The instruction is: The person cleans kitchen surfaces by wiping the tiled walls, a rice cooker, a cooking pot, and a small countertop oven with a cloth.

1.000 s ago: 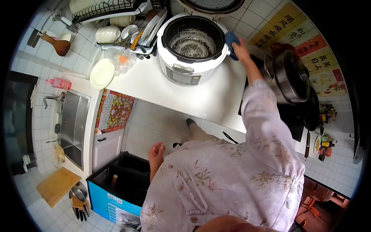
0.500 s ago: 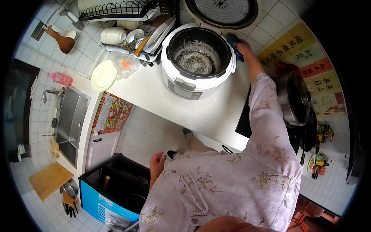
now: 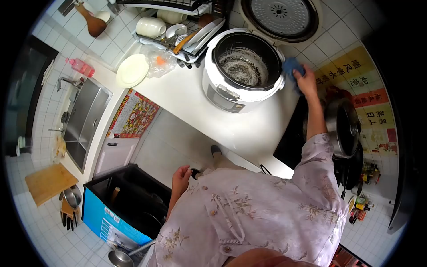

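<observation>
My right hand (image 3: 306,81) is closed on a blue cloth (image 3: 292,67), just to the right of a white electric cooker (image 3: 211,95). The cooker's lid (image 3: 280,18) stands raised at the back. Inside sits a dark inner pot (image 3: 222,46) with whitish residue and what looks like liquid on its bottom. Low in front of my body hangs my left hand (image 3: 180,178), its fingers loosely curled. I see no object in it.
A dish rack (image 3: 195,53) with cups and plates stands behind the cooker, near a pale green plate (image 3: 132,71) and a plastic bag (image 3: 161,64). A sink (image 3: 84,120) lies left. A lidded pot (image 3: 340,127) sits right, beside a black hob (image 3: 291,138).
My right hand has drawn back toward me with the cloth, from beside the cooker's rear right side, and my elbow is more bent. The whole view has shifted slightly.
</observation>
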`<action>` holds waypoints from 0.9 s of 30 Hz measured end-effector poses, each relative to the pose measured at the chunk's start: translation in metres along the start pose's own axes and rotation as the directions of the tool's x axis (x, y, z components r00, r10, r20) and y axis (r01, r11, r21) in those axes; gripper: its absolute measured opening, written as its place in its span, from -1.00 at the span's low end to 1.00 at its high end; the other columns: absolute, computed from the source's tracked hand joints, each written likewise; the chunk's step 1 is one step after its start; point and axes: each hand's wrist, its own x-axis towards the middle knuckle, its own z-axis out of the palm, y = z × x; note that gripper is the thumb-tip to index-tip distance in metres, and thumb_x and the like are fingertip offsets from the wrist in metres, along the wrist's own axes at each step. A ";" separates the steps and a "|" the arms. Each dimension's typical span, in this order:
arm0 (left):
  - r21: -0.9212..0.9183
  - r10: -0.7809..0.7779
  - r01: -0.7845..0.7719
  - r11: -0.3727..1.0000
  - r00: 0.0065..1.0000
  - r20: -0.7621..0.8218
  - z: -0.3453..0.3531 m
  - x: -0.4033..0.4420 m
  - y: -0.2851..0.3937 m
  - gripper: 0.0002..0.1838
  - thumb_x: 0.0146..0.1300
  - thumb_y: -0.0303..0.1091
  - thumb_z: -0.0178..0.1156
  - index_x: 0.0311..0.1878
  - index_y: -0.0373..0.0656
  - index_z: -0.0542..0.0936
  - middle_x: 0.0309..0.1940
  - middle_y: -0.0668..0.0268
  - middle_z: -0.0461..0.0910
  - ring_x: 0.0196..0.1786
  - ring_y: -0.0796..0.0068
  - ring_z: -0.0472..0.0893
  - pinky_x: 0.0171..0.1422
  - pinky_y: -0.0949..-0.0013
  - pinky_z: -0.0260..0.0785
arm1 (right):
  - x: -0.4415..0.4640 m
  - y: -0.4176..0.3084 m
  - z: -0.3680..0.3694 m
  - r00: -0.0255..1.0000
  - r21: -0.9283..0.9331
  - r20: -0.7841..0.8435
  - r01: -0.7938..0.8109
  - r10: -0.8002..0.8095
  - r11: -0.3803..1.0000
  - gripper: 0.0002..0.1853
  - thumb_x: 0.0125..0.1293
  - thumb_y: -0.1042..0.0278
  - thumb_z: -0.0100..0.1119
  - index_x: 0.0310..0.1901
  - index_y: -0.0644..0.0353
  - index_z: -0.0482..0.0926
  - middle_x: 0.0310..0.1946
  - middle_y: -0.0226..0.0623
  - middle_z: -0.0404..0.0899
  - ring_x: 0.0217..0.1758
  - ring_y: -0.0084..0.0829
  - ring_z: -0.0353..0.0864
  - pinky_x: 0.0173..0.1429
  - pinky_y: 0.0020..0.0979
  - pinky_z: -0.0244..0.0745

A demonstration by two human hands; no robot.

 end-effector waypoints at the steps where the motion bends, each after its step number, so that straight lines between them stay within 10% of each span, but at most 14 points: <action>1: -0.014 -0.003 0.003 1.000 1.000 0.005 -0.002 0.001 -0.004 -0.74 0.30 -0.42 0.10 0.01 -0.32 0.49 -0.29 0.28 0.61 -0.21 0.59 0.55 -0.05 0.52 0.38 | 0.008 -0.038 -0.013 0.994 0.048 0.023 0.107 -0.108 0.993 -0.46 0.13 0.14 0.19 0.12 0.23 0.41 0.00 0.05 0.52 0.08 -0.12 0.52 0.10 -0.30 0.40; 6: -0.067 -0.033 0.031 0.997 0.999 -0.035 0.003 0.002 -0.010 -0.75 0.30 -0.44 0.10 0.00 -0.32 0.49 -0.30 0.32 0.60 -0.22 0.61 0.53 -0.05 0.53 0.36 | 0.119 -0.146 0.048 0.803 0.055 0.241 0.550 -0.546 0.833 -0.46 0.17 0.08 0.15 0.16 0.11 0.40 0.01 -0.03 0.52 0.07 -0.13 0.52 0.13 -0.28 0.36; 12: -0.213 -0.058 0.030 0.977 0.990 -0.127 0.006 -0.022 -0.016 -0.76 0.29 -0.46 0.10 -0.01 -0.30 0.50 -0.27 0.32 0.60 -0.21 0.62 0.53 -0.05 0.52 0.36 | 0.176 -0.184 0.171 0.843 -0.486 0.492 0.471 -0.215 0.736 -0.42 0.08 0.15 -0.03 0.22 -0.06 0.38 0.18 -0.10 0.40 0.22 -0.14 0.40 0.27 -0.27 0.28; 26: -0.189 -0.013 0.004 0.982 0.999 -0.047 -0.013 -0.018 -0.020 -0.71 0.29 -0.43 0.10 0.04 -0.34 0.47 -0.24 0.23 0.61 -0.17 0.53 0.56 0.01 0.48 0.38 | -0.045 -0.270 0.160 0.589 -0.334 0.712 0.764 -0.383 0.552 -0.70 0.15 0.27 0.00 -0.13 0.10 0.62 -0.08 -0.15 0.59 0.07 -0.12 0.51 0.01 -0.18 0.49; 27: -0.232 -0.020 0.007 0.973 0.998 -0.056 -0.018 -0.018 -0.023 -0.71 0.29 -0.42 0.11 0.04 -0.33 0.47 -0.24 0.24 0.61 -0.17 0.52 0.56 0.01 0.48 0.38 | -0.074 -0.268 0.152 0.621 -0.213 0.677 0.679 -0.396 0.703 -0.68 0.10 0.28 0.02 -0.12 0.09 0.62 -0.09 -0.17 0.60 0.02 -0.14 0.55 -0.01 -0.17 0.49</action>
